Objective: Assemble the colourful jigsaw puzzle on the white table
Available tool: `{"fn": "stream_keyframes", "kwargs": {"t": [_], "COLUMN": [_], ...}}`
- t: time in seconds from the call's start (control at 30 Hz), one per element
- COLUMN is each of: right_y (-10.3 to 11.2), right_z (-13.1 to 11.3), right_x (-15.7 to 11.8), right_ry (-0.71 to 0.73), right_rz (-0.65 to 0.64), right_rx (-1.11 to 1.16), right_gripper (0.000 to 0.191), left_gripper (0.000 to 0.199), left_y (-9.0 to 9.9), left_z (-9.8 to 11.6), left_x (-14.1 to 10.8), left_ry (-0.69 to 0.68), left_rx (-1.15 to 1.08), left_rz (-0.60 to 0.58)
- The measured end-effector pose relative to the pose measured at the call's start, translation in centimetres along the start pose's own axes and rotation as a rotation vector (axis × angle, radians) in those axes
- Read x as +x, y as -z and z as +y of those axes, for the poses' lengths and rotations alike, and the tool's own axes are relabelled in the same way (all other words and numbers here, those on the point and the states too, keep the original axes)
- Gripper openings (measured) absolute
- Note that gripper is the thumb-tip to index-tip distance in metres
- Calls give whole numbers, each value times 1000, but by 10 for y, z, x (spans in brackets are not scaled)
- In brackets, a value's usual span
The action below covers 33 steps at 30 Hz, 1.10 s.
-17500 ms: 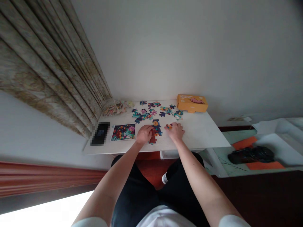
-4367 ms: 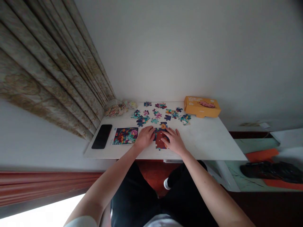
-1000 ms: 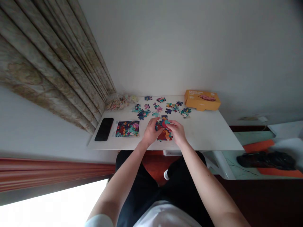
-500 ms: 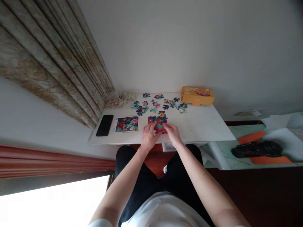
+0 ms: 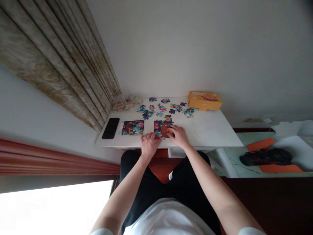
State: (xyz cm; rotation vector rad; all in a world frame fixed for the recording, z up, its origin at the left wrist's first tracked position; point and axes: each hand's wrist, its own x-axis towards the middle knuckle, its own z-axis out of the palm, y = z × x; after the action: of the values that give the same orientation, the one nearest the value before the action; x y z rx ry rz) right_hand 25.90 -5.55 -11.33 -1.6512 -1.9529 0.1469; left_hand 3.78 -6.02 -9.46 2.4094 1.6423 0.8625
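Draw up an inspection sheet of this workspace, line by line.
Surface: white rectangular table, pieces spread across it.
Puzzle: joined section of colourful cardboard jigsaw pieces, with loose pieces beyond it.
Clutter: black smartphone, orange cardboard box, printed picture card.
Hands: left hand at the section's near edge; right hand with fingers on it.
Cables: nothing seen.
Surroundings: patterned beige curtain left of the table.
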Motion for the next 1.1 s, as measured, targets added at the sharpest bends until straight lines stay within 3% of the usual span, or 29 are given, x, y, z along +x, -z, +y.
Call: {"fn": "stream_keyframes", "kwargs": {"t": [0.13, 0.33, 0.5, 0.7, 1.1], "right_y": [0, 0, -1, -1, 1], "right_z": [1, 0, 2, 1, -1], "right_x": [-1, 0, -1, -1, -2], "right_ry": [6, 0, 5, 9, 14], "right_rz": [2, -7, -8, 4, 0], "right_rx": [-9, -12, -20, -23, -21], "right_gripper": [33, 32, 33, 33, 34], "left_gripper": [35, 44, 43, 34, 42], "left_y": [5, 20, 20, 15, 21], "left_z": [-8, -36, -46, -51, -42], "left_x": [4, 33, 54, 57, 34], "left_ry": [-27, -246, -358, -417, -400], "left_rx": [-86, -231, -279, -247, -173], "left_rz": [-81, -353, -447, -490, -436]}}
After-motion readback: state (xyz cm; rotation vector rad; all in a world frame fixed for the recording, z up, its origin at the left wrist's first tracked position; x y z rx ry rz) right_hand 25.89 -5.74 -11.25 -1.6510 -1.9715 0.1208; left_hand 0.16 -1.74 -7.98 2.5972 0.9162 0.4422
